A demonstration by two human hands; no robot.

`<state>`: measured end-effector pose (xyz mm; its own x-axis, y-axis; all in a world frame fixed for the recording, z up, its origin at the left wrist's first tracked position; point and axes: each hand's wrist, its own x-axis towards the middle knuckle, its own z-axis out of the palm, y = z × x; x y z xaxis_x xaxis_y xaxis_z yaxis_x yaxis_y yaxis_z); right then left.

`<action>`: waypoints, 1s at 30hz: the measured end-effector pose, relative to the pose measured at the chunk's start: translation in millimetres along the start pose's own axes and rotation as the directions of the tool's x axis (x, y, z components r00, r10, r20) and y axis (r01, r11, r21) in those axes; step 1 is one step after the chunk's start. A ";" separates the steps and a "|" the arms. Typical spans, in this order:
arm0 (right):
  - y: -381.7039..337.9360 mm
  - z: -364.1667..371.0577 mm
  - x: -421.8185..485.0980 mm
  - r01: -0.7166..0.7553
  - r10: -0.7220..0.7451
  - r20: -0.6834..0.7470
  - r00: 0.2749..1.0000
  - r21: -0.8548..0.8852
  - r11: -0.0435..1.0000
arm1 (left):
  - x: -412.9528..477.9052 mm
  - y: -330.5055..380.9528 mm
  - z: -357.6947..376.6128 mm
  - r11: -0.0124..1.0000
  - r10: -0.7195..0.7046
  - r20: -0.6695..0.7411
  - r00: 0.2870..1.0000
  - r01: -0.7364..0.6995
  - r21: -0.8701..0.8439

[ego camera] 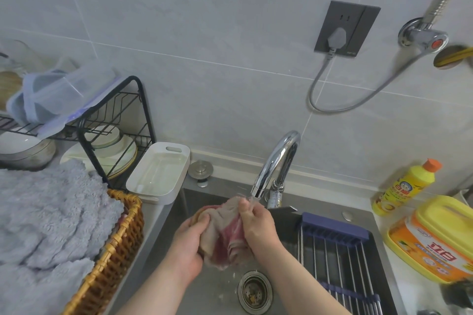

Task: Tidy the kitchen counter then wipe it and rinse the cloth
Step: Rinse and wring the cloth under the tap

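Both hands were closed around the cloth, the left hand gripping its lower left bunch and the right hand pinching its upper right folds, held over the sink. Just above the right hand, the tap appeared to run water onto the cloth, though the stream was faint. The drain lay below the hands, the wicker basket to the left of them.
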<state>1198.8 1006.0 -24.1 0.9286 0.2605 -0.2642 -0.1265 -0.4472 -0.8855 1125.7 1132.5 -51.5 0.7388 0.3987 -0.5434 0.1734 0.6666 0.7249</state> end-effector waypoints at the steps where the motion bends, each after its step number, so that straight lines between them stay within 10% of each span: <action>1: 1.3 -1.9 -2.8 -0.003 0.000 0.054 0.999 0.073 0.997 | -0.8 0.5 3.2 1.000 0.005 0.010 1.000 -0.005 0.029; 4: 7.7 -5.5 -10.0 0.009 -0.032 0.212 0.977 0.109 0.994 | 1.6 -1.8 9.6 0.996 -0.026 0.003 1.000 0.025 0.088; 14: 13.4 -26.5 -8.4 0.055 -0.060 -0.101 0.993 -0.052 0.997 | -6.6 -14.8 18.2 0.991 -0.121 0.147 0.982 0.127 -0.034; 23: 18.7 -30.1 -12.9 -0.333 0.242 0.239 0.940 0.506 0.796 | -8.2 0.8 20.7 0.998 -0.068 0.121 0.990 0.066 0.023; 26: 21.5 -36.7 -8.7 -0.599 0.358 0.495 0.792 0.515 0.613 | -8.8 0.3 27.0 0.996 -0.065 0.115 0.991 0.057 0.076; 30: 21.1 -38.4 -11.9 -0.597 0.315 0.552 0.772 0.459 0.658 | -9.5 1.1 38.1 0.987 -0.078 0.103 0.992 0.063 0.146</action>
<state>1198.5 960.7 -25.0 0.4845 0.5322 -0.6942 -0.7974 -0.0575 -0.6007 1143.7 1105.5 -29.4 0.7864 0.2782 -0.5516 0.3123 0.5913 0.7435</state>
